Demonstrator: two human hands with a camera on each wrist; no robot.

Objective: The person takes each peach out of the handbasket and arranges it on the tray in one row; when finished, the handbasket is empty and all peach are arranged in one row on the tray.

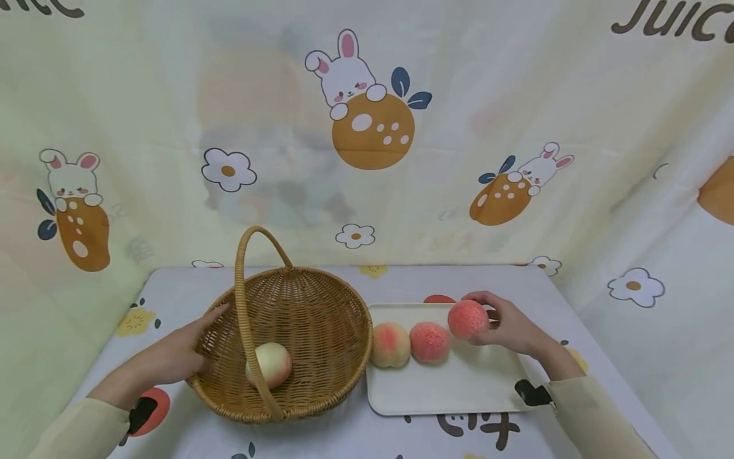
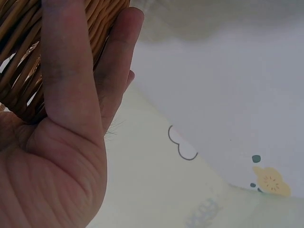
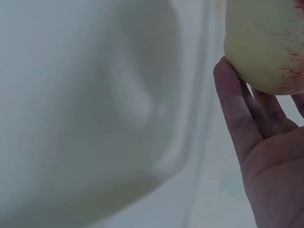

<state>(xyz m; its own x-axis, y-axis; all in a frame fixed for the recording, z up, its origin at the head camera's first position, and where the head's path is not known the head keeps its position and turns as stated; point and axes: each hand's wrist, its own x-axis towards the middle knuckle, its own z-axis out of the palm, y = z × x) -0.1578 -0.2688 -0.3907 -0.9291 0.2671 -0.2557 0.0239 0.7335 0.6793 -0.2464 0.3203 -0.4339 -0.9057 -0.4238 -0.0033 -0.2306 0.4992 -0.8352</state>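
My left hand (image 1: 178, 352) lies against the left side of a brown wicker basket (image 1: 327, 319) with a tall hoop handle. Up close in the left wrist view, its fingers (image 2: 71, 71) stretch fairly straight along the woven wall; the thumb is hidden there. Inside the basket sits a pale peach (image 1: 276, 364) with a pink blush, partly behind the handle. My right hand (image 1: 510, 325) holds a pinkish-red peach (image 1: 467, 319) above a white tray (image 1: 459, 389). From the right wrist, the fingers bend around this peach, whose underside looks pale yellow with red flecks.
Two more peaches rest at the tray's left end: a yellow-pink one (image 1: 391, 345) beside the basket rim and a redder one (image 1: 430, 342). A patterned cloth covers the table (image 1: 321, 440), and a printed curtain (image 1: 275, 115) hangs behind and at the sides.
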